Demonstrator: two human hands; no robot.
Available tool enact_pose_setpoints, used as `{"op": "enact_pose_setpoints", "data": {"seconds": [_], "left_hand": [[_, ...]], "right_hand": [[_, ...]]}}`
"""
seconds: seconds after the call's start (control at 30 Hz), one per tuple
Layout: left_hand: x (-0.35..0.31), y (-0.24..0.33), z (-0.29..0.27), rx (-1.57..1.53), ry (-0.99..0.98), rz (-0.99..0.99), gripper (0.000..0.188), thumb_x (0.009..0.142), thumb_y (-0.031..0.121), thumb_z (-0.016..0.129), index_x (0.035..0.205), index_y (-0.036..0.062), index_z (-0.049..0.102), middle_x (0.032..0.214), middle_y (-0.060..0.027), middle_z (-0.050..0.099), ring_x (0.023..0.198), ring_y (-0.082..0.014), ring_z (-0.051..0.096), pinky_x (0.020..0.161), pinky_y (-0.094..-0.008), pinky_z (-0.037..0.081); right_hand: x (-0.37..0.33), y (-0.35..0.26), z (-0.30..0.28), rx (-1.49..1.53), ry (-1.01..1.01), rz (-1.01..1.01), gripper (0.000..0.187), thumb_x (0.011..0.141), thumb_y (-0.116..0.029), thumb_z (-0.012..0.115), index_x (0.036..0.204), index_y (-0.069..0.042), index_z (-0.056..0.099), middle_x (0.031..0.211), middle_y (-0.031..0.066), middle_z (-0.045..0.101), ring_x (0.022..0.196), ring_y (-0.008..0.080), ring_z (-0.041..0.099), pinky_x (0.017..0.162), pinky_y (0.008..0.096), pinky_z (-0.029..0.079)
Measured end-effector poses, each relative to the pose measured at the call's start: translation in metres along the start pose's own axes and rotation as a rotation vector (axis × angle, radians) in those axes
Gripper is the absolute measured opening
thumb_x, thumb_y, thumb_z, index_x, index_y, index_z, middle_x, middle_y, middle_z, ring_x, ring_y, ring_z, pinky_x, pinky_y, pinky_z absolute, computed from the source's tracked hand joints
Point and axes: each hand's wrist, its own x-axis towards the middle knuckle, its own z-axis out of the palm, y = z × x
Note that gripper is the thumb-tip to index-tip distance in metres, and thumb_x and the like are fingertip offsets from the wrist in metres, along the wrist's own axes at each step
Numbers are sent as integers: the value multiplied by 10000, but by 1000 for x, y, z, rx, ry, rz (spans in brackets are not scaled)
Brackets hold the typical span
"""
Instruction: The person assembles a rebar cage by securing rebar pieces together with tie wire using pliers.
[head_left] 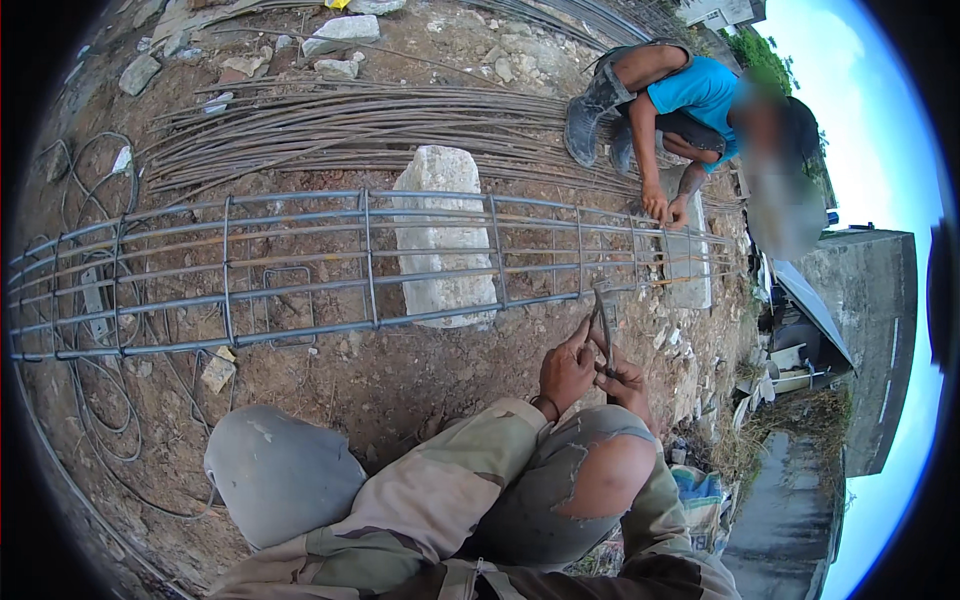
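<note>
Knees in grey trousers fill the bottom of the view, the right one showing through a torn patch, as the person squats close to the work. On the left, a long rebar cage (300, 265) lies on its side across the dirt, propped on one pale stone block (440, 235) so that its lower bars clear the ground; I count about five long bars on the near face, crossed by some eight stirrups. Behind it lies a loose bundle of rods (330, 125), too many to count. Just right of centre, the left hand (565, 370) and right hand (625, 380) meet at the cage's near bar. Both are clenched together around a dark metal tying tool (603, 320), whose tip touches that bar. Farther right, a second person crouches with both hands (668, 208) on the cage's far end.
</note>
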Motion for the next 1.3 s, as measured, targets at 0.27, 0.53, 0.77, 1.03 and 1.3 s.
{"op": "enact_pose_setpoints", "data": {"seconds": [0.27,0.53,0.77,1.03,1.3], "left_hand": [[1,-27,-7,5,-95,57,490,976,131,508,1462,141,570,1027,-254,713,878,-431,704,770,-467,563],[-42,-87,-9,483,-92,-256,266,941,223,551,1078,37,683,993,-273,710,916,-485,676,794,-573,535],[-31,-86,-23,625,-257,-231,305,941,312,577,1088,75,697,998,-239,729,912,-451,694,788,-561,536],[-38,-95,-39,587,-235,-160,346,959,356,569,1069,59,709,997,-256,730,948,-454,700,778,-561,529],[-55,-132,-17,441,18,-559,316,906,242,590,962,-38,726,994,-310,710,953,-488,689,837,-530,540]], "right_hand": [[31,19,13,102,254,-9,152,948,-18,694,1100,-8,703,969,-21,688,904,71,601,831,245,469],[64,-14,23,-624,305,-272,182,942,-171,720,899,-38,604,736,12,569,656,111,498,601,306,407],[62,3,101,-1020,107,-520,245,944,-190,698,882,13,577,889,233,625,753,484,621,650,533,497],[62,24,100,-964,111,-342,265,977,-240,643,977,21,603,950,276,641,823,508,657,694,562,538],[-19,37,45,-975,281,-238,267,944,-217,694,964,39,623,863,243,651,804,481,657,700,539,514]]}}
